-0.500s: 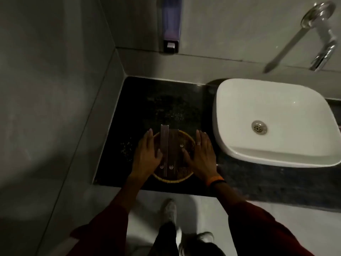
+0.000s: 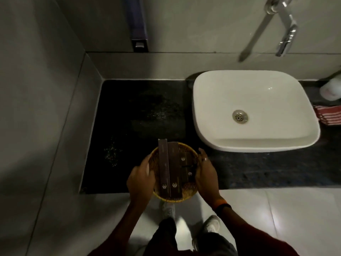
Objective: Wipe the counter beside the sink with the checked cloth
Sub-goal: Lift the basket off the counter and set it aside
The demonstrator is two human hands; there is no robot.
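Note:
A round yellow wicker basket (image 2: 188, 150) with dark brown boxes in it is held between my two hands over the counter's front edge. My left hand (image 2: 140, 179) grips its left rim and my right hand (image 2: 205, 175) grips its right rim. The black stone counter (image 2: 140, 111) stretches left of the white sink (image 2: 258, 108), with pale specks and smears on it. The red and white checked cloth (image 2: 330, 117) lies folded on the counter to the right of the sink, at the frame's edge.
A chrome tap (image 2: 285, 32) juts from the wall above the sink. A soap dispenser (image 2: 138, 28) hangs on the back wall. A white roll (image 2: 331, 89) lies at the far right. A grey wall closes the counter's left side.
Both hands have closed on the basket's rims and drawn it toward me, so it now overhangs the counter's front edge. The view has shifted, showing the cloth at the right.

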